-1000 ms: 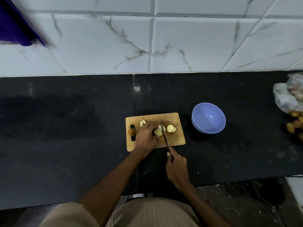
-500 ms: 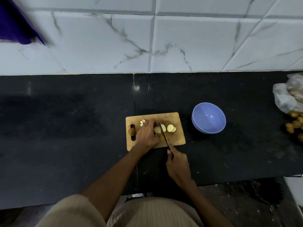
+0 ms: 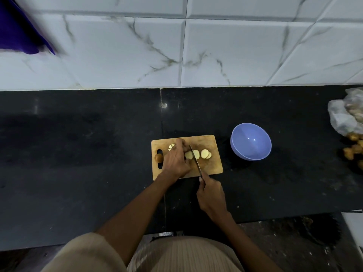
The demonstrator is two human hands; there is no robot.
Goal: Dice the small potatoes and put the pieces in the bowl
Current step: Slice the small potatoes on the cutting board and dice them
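Observation:
A small wooden cutting board (image 3: 211, 165) lies on the black counter. Pale round potato slices (image 3: 204, 154) lie across its middle. My left hand (image 3: 175, 161) presses down on the potato slices at the knife's left side. My right hand (image 3: 211, 195) grips the handle of a knife (image 3: 195, 160), whose blade lies across the slices. A few small diced pieces (image 3: 171, 147) sit near the board's far left. A whole brown potato (image 3: 158, 158) rests by the board's handle slot. The blue bowl (image 3: 251, 141) stands empty to the right of the board.
A clear plastic bag (image 3: 345, 116) and several loose small potatoes (image 3: 353, 148) lie at the counter's far right edge. White marble tiles back the counter. A purple cloth (image 3: 17, 34) hangs at the upper left. The counter's front edge runs just below my right wrist.
My left hand has shifted a little toward the far side of the board, and the knife blade has moved slightly left over the slices.

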